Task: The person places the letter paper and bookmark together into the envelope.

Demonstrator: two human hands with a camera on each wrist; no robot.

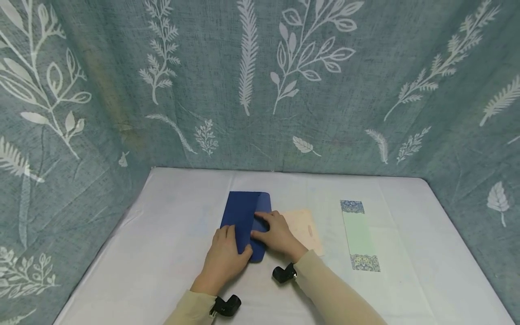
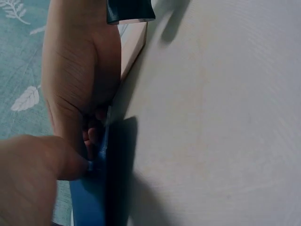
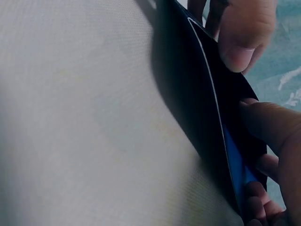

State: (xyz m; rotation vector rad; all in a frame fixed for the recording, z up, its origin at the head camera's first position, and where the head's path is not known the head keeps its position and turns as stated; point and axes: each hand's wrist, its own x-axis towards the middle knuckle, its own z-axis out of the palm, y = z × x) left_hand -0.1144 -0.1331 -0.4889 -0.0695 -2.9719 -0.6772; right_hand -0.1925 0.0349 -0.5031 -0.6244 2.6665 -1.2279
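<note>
A dark blue envelope lies on the white cloth in the head view, its rounded flap on the right side. My left hand holds its lower part, fingers on the front panel and thumb by the right edge. My right hand is at the flap side, with thumb and index finger pinching the edge of the front panel. In the right wrist view the envelope stands slightly parted along that edge, showing a dark gap. The right thumb touches the panel, while other fingers curl near the opening.
A cream paper card lies partly under my right hand and wrist. Farther right is a pale green paper strip with patterned lace-like ends. The white-covered table meets a green leaf-print curtain at the back and sides.
</note>
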